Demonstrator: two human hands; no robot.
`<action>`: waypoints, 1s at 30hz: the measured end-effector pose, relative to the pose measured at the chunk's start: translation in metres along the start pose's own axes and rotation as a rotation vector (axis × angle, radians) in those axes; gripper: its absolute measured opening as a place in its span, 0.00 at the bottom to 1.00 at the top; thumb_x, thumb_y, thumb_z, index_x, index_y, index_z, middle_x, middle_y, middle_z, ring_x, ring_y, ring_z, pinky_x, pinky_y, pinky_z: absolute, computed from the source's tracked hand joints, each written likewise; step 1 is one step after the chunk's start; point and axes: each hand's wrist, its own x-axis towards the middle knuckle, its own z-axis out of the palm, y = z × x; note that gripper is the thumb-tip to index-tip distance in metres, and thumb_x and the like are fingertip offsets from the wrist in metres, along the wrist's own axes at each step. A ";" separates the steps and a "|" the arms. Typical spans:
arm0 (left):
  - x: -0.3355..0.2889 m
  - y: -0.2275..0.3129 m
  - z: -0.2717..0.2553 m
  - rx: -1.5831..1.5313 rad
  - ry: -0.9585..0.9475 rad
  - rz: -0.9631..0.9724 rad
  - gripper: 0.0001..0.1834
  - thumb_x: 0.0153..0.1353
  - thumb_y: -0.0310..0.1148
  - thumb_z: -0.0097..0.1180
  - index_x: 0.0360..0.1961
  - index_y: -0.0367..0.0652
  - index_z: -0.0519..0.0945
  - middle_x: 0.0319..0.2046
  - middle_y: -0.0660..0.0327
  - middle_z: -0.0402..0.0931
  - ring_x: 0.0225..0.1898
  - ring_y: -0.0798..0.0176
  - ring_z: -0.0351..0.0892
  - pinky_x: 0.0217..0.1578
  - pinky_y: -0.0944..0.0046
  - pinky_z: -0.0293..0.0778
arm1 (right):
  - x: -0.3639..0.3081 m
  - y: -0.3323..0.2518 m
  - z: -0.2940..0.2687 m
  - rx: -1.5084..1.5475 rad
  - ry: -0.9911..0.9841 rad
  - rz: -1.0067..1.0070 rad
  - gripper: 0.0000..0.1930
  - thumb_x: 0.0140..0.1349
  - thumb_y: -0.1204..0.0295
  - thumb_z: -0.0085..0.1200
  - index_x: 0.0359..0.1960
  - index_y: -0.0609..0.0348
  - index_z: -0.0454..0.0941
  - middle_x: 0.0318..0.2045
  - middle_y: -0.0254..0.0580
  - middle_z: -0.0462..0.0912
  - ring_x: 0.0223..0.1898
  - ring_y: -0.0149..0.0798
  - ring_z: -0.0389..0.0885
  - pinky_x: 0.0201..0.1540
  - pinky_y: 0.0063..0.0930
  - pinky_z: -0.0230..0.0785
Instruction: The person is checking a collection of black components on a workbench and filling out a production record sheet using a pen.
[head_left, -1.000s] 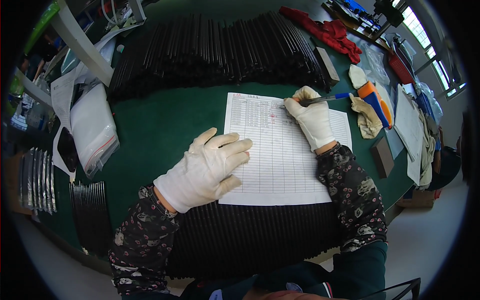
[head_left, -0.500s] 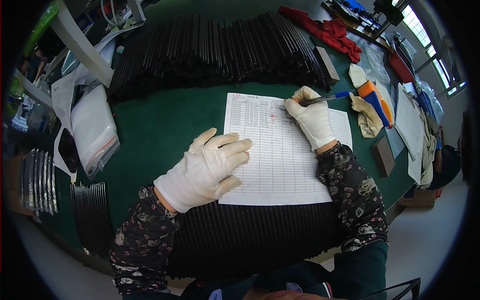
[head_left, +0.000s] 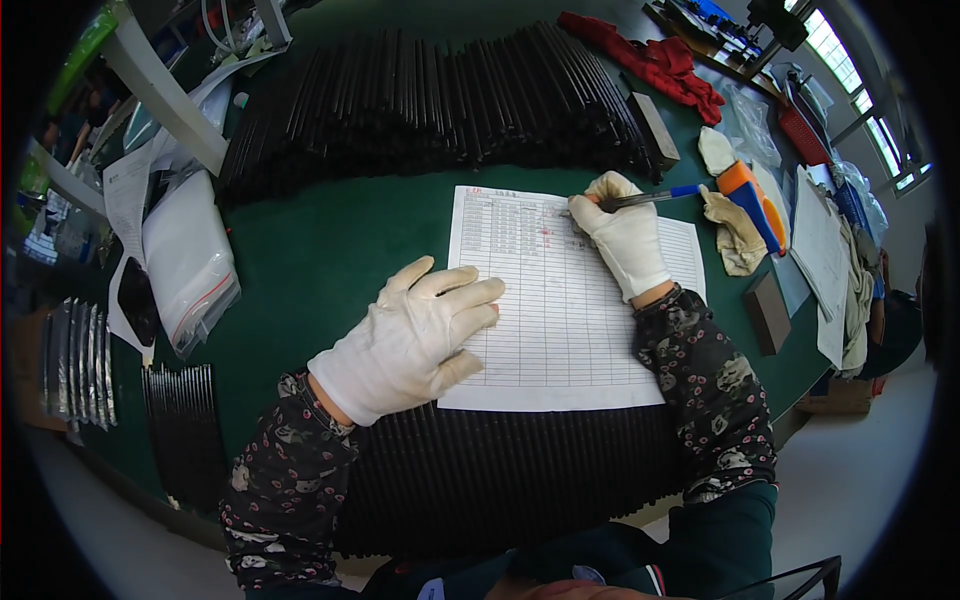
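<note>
A white sheet with a ruled table (head_left: 560,330) lies on the green bench, its near edge over a row of black rods (head_left: 520,460). My left hand (head_left: 405,340), in a white glove, rests with fingers spread on the sheet's left edge. In my gloved right hand (head_left: 625,235) is a pen (head_left: 655,196) with a blue end, pinched between the fingers over the upper right part of the sheet. The pen's tip is hidden by the fingers. Handwritten marks fill the upper rows of the table.
Many black rods (head_left: 430,100) lie across the far side, with a block (head_left: 655,135) at their right end. A red cloth (head_left: 670,75), an orange and blue tool (head_left: 752,205) and a dark block (head_left: 767,313) are to the right. Plastic bags (head_left: 188,255) lie left.
</note>
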 end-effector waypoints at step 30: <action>0.001 0.001 -0.002 -0.005 -0.006 -0.007 0.23 0.49 0.35 0.63 0.48 0.42 0.75 0.57 0.57 0.70 0.61 0.52 0.65 0.62 0.40 0.55 | 0.000 0.005 -0.001 0.011 0.012 -0.013 0.08 0.53 0.72 0.58 0.24 0.62 0.72 0.17 0.34 0.72 0.22 0.26 0.67 0.29 0.21 0.66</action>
